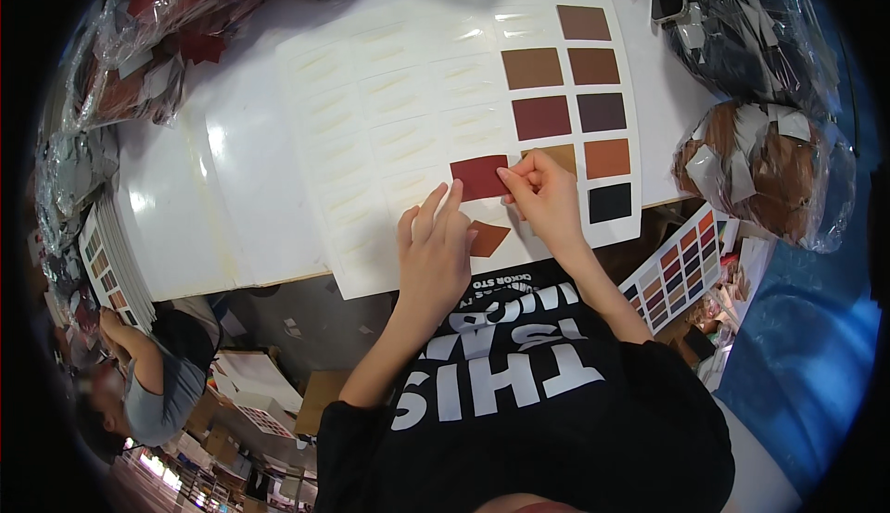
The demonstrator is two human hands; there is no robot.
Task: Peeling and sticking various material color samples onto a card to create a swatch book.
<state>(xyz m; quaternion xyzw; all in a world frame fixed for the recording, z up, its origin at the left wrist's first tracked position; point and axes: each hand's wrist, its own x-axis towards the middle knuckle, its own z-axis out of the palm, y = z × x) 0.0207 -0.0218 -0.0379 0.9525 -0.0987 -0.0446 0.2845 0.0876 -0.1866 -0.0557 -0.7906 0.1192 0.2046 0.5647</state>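
A white sample card (pixel 408 156) lies before me, bearing rectangular colour swatches on its right side and yellowish streaks of what looks like glue elsewhere. My right hand (pixel 545 200) pinches the right edge of a dark red swatch (pixel 478 179), which lies on the card. At that swatch's left edge, the stretched fingertips of my left hand (pixel 436 246) touch it. A tilted rust-brown swatch (pixel 488 239) juts out beside the left thumb, its held end hidden by the hand. A tan swatch (pixel 562 158) is partly covered by my right hand.
Plastic bags of swatches crowd the table's far side, one brown-filled bag (pixel 765 175) at the right. A stack of cards (pixel 116 267) stands at the left, near another person (pixel 171 379). Below the table's right edge lies a finished-looking colour card (pixel 675 267).
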